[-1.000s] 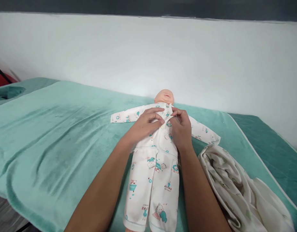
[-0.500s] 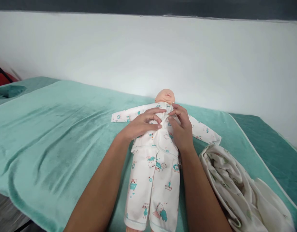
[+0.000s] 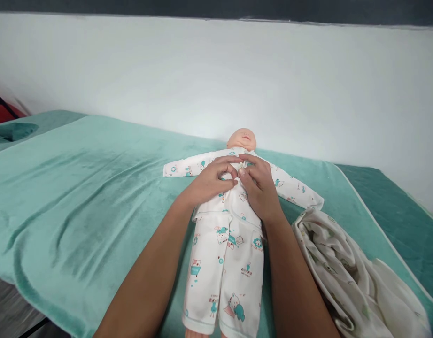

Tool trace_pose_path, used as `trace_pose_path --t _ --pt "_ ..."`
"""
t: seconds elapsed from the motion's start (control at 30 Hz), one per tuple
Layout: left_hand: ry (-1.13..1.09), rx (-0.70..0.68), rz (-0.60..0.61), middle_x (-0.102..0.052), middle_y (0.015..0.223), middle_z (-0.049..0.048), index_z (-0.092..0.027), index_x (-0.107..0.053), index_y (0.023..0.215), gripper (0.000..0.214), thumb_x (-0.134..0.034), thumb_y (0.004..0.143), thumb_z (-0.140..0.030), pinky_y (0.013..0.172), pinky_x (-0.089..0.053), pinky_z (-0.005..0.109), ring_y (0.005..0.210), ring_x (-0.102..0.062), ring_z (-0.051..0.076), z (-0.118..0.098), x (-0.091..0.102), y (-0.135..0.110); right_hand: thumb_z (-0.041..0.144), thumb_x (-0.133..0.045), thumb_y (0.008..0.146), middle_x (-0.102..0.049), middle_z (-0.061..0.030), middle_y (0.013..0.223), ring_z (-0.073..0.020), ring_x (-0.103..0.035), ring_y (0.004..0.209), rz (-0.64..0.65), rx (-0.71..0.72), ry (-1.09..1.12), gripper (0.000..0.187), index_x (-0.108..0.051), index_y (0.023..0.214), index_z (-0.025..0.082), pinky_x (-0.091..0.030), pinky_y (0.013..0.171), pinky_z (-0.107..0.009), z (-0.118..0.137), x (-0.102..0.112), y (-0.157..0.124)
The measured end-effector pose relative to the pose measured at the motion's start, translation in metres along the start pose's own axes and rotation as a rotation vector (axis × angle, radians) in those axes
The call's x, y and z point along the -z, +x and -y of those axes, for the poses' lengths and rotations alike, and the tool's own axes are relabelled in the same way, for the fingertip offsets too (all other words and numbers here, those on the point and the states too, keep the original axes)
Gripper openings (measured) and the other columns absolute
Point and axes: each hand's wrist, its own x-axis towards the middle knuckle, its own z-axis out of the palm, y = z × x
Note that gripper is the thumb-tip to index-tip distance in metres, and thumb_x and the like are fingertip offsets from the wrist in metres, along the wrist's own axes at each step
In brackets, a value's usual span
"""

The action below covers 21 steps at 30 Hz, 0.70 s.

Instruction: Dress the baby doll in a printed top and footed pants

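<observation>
A baby doll (image 3: 242,139) lies on its back, head toward the wall, dressed in a white printed top (image 3: 211,206) and matching trousers (image 3: 223,277). Both sleeves stretch out sideways. At the chest, my left hand (image 3: 216,177) is closed on the top's front edge, thumb and fingers curled toward each other. Facing it, my right hand (image 3: 260,183) pinches the other front edge, its fingertips meeting those of the left. The fastening between them is mostly covered by my fingers.
A crumpled whitish patterned cloth (image 3: 346,272) lies right of the doll, beside my right forearm. A green plush blanket (image 3: 96,188) covers the surface, with folds at left. Behind stands a white wall (image 3: 149,75). Something red and black (image 3: 3,112) shows at far left.
My right hand has moved left and closed in, so its fingertips now meet my left hand's at the top's front. The left hand stays nearly in place. The doll lies as before.
</observation>
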Motion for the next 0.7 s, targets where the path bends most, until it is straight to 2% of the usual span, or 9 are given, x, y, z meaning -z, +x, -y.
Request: trace_pose_path --t 0.17,0.27,0.43,0.53,0.7 --pt "0.172 -0.086 -0.106 -0.064 0.137 0.0059 -0.022 -0.062 0.08 0.012 -0.06 0.075 -0.011 0.118 -0.039 0.045 0.138 -0.05 0.022 0.0 -0.01 0.001 0.037 -0.055 0.097 -0.062 -0.001 0.138 -0.0257 -0.047 0.134 0.045 -0.078 0.055 0.031 -0.069 0.073 0.025 -0.032 0.116 -0.051 0.0 0.002 0.002" --pt "0.226 -0.103 -0.12 -0.064 0.136 0.0063 -0.023 -0.062 0.085 0.016 -0.059 0.076 -0.01 0.118 -0.039 0.045 0.136 -0.051 0.022 0.001 -0.012 0.001 0.037 -0.056 0.096 -0.061 0.0002 0.141 -0.0256 -0.045 0.137 0.06 -0.11 0.094 0.03 -0.069 0.072 0.025 -0.03 0.118 -0.051 0.0 0.004 0.002" --pt "0.215 -0.065 -0.016 -0.057 0.146 0.0043 -0.024 -0.066 0.088 0.008 -0.061 0.084 -0.019 0.122 -0.034 0.048 0.144 -0.043 0.022 -0.003 -0.005 -0.001 0.036 -0.055 0.096 -0.062 0.0015 0.141 -0.0251 -0.045 0.137 0.049 -0.15 0.158 0.032 -0.066 0.068 0.025 -0.029 0.119 -0.052 0.001 0.005 0.001" --pt "0.226 -0.062 0.059 -0.053 0.152 0.0018 -0.025 -0.07 0.092 0.012 -0.06 0.087 -0.022 0.122 -0.032 0.051 0.147 -0.04 0.023 -0.003 0.002 -0.002 0.037 -0.056 0.095 -0.064 0.0015 0.139 -0.0247 -0.047 0.137 0.032 -0.177 0.194 0.033 -0.063 0.065 0.024 -0.03 0.119 -0.052 0.002 0.005 0.001" --pt "0.196 -0.116 0.168 -0.051 0.154 0.0002 -0.028 -0.075 0.101 0.018 -0.059 0.092 -0.025 0.126 -0.025 0.047 0.15 -0.036 0.021 0.002 0.012 -0.002 0.038 -0.057 0.094 -0.066 0.0003 0.137 -0.0242 -0.052 0.133 -0.013 -0.217 0.277 0.036 -0.059 0.061 0.024 -0.033 0.118 -0.05 -0.001 0.004 0.0"
